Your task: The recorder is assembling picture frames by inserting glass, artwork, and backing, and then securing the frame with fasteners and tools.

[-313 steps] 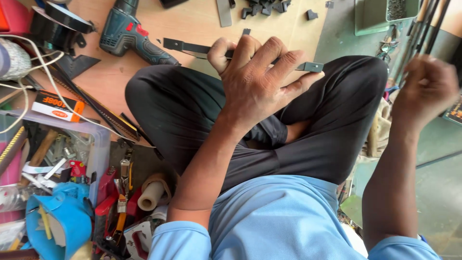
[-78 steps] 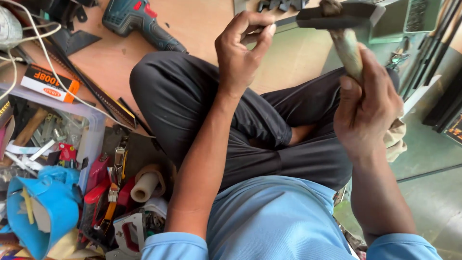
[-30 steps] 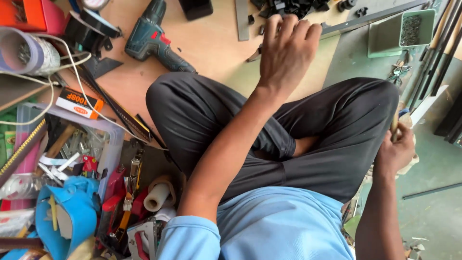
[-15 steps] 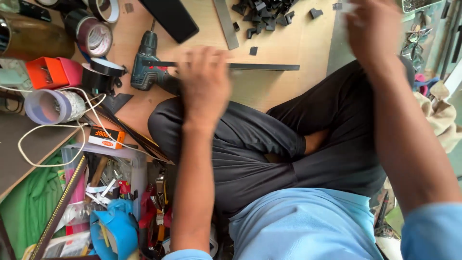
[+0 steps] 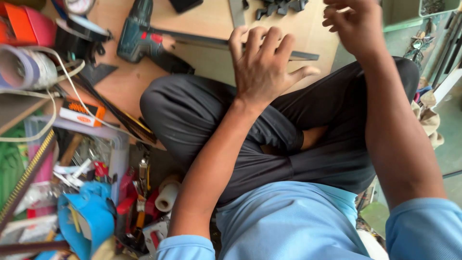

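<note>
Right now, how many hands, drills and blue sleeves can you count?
Hands: 2 (left hand, right hand)
Drill: 1
Blue sleeves: 2 (left sleeve, right sleeve)
Total: 5

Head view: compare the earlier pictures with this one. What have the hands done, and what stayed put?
The right hand let go of the hammer it held and now hangs bare. The left hand went from pinching to lying spread on the dark metal strip. The drill and wooden board stayed.
</note>
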